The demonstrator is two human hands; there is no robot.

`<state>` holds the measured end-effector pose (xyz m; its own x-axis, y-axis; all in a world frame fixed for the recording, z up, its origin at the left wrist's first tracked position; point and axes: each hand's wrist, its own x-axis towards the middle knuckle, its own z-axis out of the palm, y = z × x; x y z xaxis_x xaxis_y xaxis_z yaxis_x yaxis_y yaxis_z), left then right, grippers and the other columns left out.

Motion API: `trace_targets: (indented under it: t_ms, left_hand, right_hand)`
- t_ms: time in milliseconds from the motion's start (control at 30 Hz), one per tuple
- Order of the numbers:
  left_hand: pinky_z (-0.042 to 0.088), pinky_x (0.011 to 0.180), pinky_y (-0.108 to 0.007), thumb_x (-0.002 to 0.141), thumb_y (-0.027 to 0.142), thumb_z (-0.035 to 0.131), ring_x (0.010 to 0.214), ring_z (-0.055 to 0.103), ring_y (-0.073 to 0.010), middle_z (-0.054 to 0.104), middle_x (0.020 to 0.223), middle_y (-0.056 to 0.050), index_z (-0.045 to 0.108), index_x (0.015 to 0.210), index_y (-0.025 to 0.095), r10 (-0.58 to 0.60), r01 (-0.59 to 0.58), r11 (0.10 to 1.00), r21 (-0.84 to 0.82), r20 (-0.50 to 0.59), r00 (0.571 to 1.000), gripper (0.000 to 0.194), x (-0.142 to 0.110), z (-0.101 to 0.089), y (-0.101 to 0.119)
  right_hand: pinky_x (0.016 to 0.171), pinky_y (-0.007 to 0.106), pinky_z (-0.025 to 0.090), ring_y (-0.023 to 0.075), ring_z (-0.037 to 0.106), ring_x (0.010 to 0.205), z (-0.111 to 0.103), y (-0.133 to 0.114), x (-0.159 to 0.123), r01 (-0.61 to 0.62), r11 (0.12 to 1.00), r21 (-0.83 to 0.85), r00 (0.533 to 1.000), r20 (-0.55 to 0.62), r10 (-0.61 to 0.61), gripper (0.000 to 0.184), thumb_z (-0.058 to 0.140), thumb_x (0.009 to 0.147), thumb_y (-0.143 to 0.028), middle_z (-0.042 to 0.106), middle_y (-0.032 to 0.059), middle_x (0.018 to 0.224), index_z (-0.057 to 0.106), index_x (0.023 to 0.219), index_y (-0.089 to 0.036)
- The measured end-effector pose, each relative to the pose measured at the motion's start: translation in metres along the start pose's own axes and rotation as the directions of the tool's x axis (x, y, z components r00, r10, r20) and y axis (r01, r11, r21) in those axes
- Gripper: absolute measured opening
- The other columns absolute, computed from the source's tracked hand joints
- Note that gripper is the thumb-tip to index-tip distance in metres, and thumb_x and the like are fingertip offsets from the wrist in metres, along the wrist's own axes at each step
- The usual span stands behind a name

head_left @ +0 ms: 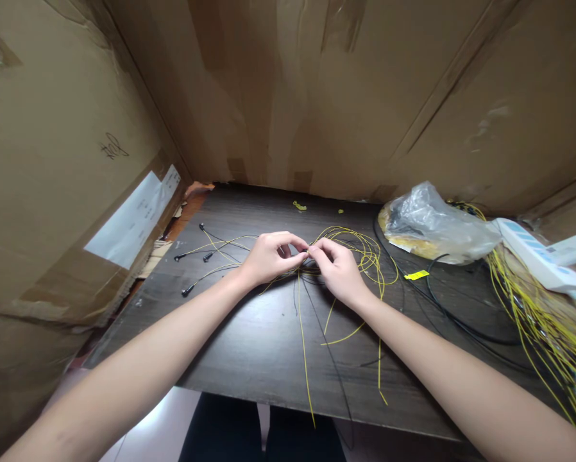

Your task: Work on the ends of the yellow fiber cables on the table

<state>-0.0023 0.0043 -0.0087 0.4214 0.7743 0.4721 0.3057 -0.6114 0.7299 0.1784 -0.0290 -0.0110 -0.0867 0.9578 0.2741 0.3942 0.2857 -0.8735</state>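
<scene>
My left hand (271, 256) and my right hand (336, 269) meet at the middle of a dark wooden table (249, 346), fingertips pinched together on a small black piece where thin yellow wires (360, 253) gather. A loose coil of those wires lies just behind my right hand. Single yellow strands (304, 359) and a thin black wire trail from my fingers over the table's near edge. Several wires ending in small black connectors (206, 256) lie fanned out left of my left hand.
Cardboard walls (52, 192) enclose the table on the left and back. A crumpled clear plastic bag (437, 224) over a yellow reel sits at the back right, beside a white power strip (538, 256), black cables and a thick bundle of yellow wires (552, 327).
</scene>
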Motion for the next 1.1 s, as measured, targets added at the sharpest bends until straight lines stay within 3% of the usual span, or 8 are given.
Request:
trace_targets:
  t_ms: [167,333,600,867,1100]
  left_hand:
    - [0.046,0.054,-0.019,0.084,0.024,0.072,0.053,0.055,-0.0074,0.073,0.077,-0.001,0.077,0.090,0.017,0.003,-0.003,1.000,-0.002,-0.001,1.000,0.011,0.0000,0.0004,0.0005]
    - [0.048,0.056,-0.020,0.085,0.027,0.073,0.055,0.057,-0.0082,0.073,0.077,-0.002,0.079,0.091,0.017,-0.030,0.030,0.999,-0.015,-0.012,0.999,0.013,0.0005,0.0005,-0.0010]
    - [0.051,0.059,-0.020,0.087,0.022,0.066,0.069,0.067,-0.0118,0.076,0.085,-0.005,0.080,0.099,0.017,-0.029,0.029,0.999,-0.016,-0.021,0.999,0.019,-0.0002,0.0008,0.0006]
    - [0.059,0.072,-0.026,0.087,0.024,0.067,0.082,0.073,-0.0169,0.078,0.095,-0.007,0.073,0.106,0.015,-0.112,0.110,0.989,-0.098,-0.017,0.994,0.022,0.0004,0.0020,-0.0022]
    - [0.059,0.074,-0.027,0.089,0.026,0.065,0.077,0.072,-0.0156,0.076,0.092,-0.006,0.070,0.098,0.014,-0.122,0.120,0.985,-0.128,-0.003,0.993,0.015,0.0006,0.0015,-0.0014]
  right_hand:
    - [0.059,0.028,0.031,0.0139,0.042,0.060,0.0000,0.0014,-0.0001,-0.001,0.999,-0.033,1.000,-0.008,0.001,0.043,0.047,0.096,-0.047,0.044,-0.0023,0.059,0.049,0.063,-0.020]
    - [0.063,0.028,0.036,0.0153,0.050,0.063,0.0002,0.0004,-0.0007,0.009,0.999,-0.034,1.000,-0.014,-0.009,0.032,0.052,0.092,-0.043,0.056,-0.0006,0.065,0.058,0.071,-0.020]
    - [0.064,0.028,0.042,0.0166,0.055,0.067,0.0010,-0.0008,-0.0002,0.030,0.999,-0.031,0.998,-0.049,-0.032,0.024,0.054,0.091,-0.040,0.063,0.0020,0.073,0.061,0.080,-0.020]
    - [0.065,0.029,0.044,0.0163,0.054,0.067,0.0019,-0.0001,-0.0010,0.066,0.997,-0.037,0.996,-0.062,-0.068,0.019,0.059,0.090,-0.037,0.063,0.0025,0.075,0.062,0.082,-0.020]
    - [0.065,0.030,0.044,0.0159,0.055,0.066,0.0019,-0.0012,-0.0028,0.078,0.995,-0.066,0.995,-0.054,-0.081,0.019,0.063,0.089,-0.038,0.062,0.0016,0.072,0.063,0.084,-0.020]
